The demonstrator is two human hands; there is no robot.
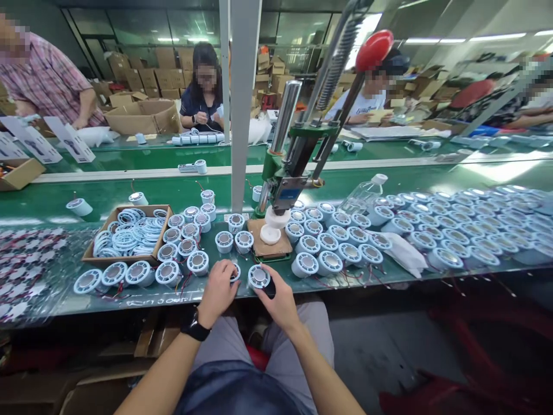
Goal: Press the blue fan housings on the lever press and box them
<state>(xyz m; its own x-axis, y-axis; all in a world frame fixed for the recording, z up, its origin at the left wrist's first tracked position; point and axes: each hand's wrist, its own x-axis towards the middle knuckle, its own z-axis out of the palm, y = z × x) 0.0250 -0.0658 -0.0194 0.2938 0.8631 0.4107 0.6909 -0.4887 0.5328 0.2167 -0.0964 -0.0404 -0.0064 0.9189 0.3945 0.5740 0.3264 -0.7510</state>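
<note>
Apparently at a handling step, grasping 1 pale-blue cup [234, 273] in the left hand [219, 288] and 1 matching cup [259, 276] in the right hand [279, 297], near the surface [99, 302] edge, below the press [290, 193], probably needing steady, level fingers next.

A clear plastic bottle [365, 195] lies tilted among rows on the green workbench [164, 183]. Behind, a person in dark clothing [202, 98] sits near an open cardboard box [144, 117]; stacked cartons [162, 78] stand farther back.

Bare left hand [221, 286], black-watched wrist, and bare right hand [279, 297], both curled, forearms reaching forward!
</note>
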